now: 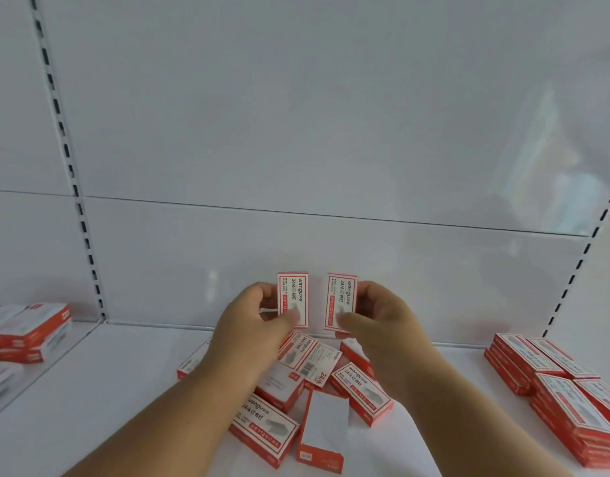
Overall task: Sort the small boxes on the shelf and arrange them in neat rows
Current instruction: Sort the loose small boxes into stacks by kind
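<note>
Hands: our left hand pinches one upright box, right hand another box, above the loose pile on the shelf.

Bright, even light, soft glare on the back panel (faint reflections right), edges bowed, slightly blurred.

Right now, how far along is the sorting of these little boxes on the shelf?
Partly done. Stacked rows already stand at the right. The left hand and right hand each hold one upright box. A loose pile under the hands is left to sort.
</note>
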Tool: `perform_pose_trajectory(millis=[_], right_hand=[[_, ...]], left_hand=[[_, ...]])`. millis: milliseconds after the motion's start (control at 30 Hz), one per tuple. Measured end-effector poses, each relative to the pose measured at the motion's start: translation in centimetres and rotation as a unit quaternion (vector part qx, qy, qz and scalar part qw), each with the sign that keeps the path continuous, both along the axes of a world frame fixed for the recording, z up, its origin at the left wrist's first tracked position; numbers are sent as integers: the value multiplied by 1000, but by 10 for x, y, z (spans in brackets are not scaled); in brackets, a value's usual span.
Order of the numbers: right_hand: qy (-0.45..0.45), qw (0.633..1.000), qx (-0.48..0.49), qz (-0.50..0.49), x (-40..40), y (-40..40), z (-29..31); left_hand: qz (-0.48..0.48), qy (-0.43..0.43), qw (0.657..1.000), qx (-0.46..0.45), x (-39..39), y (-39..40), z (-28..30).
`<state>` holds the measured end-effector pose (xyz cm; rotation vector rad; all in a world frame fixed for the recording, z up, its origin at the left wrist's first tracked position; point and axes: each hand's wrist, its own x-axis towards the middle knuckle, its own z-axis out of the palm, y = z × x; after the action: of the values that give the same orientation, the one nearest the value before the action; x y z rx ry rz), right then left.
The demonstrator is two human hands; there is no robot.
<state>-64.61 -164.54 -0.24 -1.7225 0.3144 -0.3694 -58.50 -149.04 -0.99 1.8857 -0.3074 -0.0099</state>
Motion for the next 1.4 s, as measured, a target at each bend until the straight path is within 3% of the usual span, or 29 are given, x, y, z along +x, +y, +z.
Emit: perform_pose_trajectory(millis=[400,600,733,867,1000,1133,1300,1400], right_hand=[[-107,992,-3,-60,-24,11,33],[-125,979,-45,-154,-76,-28,42],[-85,961,-108,-239,-112,-78,45],[-27,947,-146,-284,-129,-130,45],[29,951,-164,-261,-135,-183,39],[108,935,-263,-214,-129,-221,31],[143,924,-315,-164,-120,-243,20],[188,890,-395,-131,-116,-249,21]], left_hand=[[-35,-30,996,-78,-18,10,26],[-136,-5,987,-81,-49,-21,48],[-198,53,978,-42,-79,-76,54],[-224,130,963,-67,-98,-139,51],[-215,144,966,-20,-104,-197,38],[-194,155,968,22,-104,-236,25],[-146,139,978,54,-105,-255,17],[-116,89,982,116,-110,-254,19]])
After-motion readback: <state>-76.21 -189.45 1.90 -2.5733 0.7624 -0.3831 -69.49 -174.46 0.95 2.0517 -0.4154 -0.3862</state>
